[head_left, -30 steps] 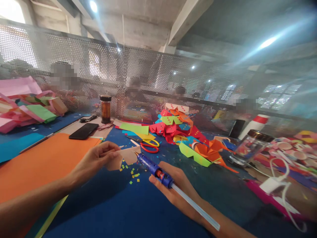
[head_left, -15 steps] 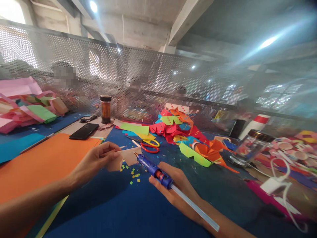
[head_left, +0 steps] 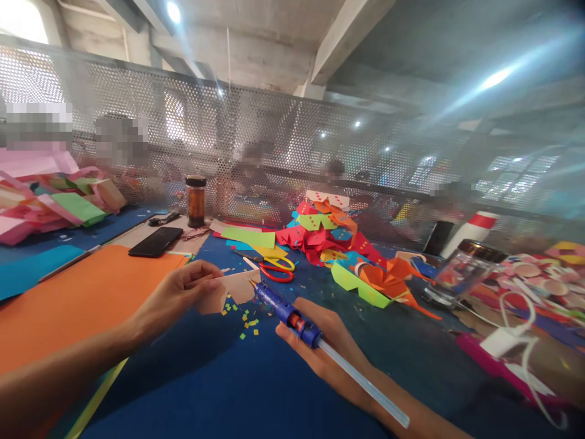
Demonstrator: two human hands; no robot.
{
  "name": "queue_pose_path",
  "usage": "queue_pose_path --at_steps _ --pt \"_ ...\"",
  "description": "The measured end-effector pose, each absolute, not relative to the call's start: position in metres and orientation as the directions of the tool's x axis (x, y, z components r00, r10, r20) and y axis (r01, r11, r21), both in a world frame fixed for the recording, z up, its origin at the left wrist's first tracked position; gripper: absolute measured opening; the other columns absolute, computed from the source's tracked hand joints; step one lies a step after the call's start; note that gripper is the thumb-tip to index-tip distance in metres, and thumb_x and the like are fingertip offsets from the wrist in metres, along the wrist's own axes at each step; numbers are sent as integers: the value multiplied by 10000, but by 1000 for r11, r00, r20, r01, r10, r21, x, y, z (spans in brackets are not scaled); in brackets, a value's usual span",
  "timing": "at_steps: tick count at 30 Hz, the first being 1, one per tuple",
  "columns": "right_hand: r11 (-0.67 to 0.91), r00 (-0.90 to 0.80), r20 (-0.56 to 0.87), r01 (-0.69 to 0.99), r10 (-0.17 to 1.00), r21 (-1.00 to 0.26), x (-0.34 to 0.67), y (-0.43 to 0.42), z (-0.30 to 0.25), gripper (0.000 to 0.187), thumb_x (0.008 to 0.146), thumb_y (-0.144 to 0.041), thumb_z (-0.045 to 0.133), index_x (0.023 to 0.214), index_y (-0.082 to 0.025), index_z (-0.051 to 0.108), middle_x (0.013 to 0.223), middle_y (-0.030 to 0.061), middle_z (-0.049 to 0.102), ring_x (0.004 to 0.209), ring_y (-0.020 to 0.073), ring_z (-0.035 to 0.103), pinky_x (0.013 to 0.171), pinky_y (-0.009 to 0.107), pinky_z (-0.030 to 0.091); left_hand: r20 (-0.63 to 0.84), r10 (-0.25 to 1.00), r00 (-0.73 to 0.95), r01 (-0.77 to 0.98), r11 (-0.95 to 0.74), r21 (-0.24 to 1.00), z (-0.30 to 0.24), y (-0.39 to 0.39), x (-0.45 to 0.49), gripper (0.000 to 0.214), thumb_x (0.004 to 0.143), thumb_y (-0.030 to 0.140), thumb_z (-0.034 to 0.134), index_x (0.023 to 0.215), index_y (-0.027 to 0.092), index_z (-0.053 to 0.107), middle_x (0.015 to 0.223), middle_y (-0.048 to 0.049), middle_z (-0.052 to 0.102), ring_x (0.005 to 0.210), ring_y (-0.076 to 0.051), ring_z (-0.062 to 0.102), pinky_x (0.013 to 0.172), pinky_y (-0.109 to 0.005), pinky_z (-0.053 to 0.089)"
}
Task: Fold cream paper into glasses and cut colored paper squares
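My left hand point(head_left: 198, 285) pinches the left end of a pale pink paper cutout point(head_left: 237, 286), holding it just over the blue table. The cutout is notched along its lower edge. In my right hand point(head_left: 326, 335) is a blue glue gun point(head_left: 287, 312), with a long clear glue stick point(head_left: 365, 383) sticking out of its back. The gun's brass nozzle is at the cutout's right end; whether it touches the paper I cannot tell. Small yellow and green paper bits point(head_left: 247, 320) lie below the cutout. Behind it rest scissors point(head_left: 276, 263) with red and yellow handles.
A pile of coloured paper masks point(head_left: 320, 235) lies at the back centre. On the left are orange paper point(head_left: 109, 292), a phone point(head_left: 155, 242) and a dark-lidded jar point(head_left: 195, 202). A glass jar point(head_left: 464, 274) and a white cabled plug point(head_left: 505, 341) stand right. A perforated screen point(head_left: 274, 134) borders the back.
My right hand and the glue gun have shifted very slightly to the right. My left hand and the pink cutout stay practically still.
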State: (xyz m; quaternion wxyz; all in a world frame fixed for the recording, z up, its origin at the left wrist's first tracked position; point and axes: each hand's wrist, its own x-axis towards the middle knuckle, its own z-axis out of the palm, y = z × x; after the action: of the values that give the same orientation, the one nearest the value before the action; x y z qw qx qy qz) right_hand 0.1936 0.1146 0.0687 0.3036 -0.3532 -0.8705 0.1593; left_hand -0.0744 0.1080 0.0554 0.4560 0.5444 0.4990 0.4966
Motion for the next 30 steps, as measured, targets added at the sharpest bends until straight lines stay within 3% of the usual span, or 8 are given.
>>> queue_pose_path --at_steps 12,30 --pt "611 -536 332 510 777 -606 192 111 77 246 905 -391 541 746 -205 516 672 -26 499 586 111 446 529 236 380 61 996 -70 3 -61 998 46 119 -92 321 792 449 697 996 209 634 777 25 636 632 -104 558 557 -203 408" --pt "612 -526 339 525 780 -591 191 109 78 243 892 -376 557 725 -204 519 681 -20 527 593 110 466 522 225 386 83 995 -56 22 -82 996 48 117 -89 275 809 429 690 967 209 641 759 21 632 626 -103 551 560 -204 421"
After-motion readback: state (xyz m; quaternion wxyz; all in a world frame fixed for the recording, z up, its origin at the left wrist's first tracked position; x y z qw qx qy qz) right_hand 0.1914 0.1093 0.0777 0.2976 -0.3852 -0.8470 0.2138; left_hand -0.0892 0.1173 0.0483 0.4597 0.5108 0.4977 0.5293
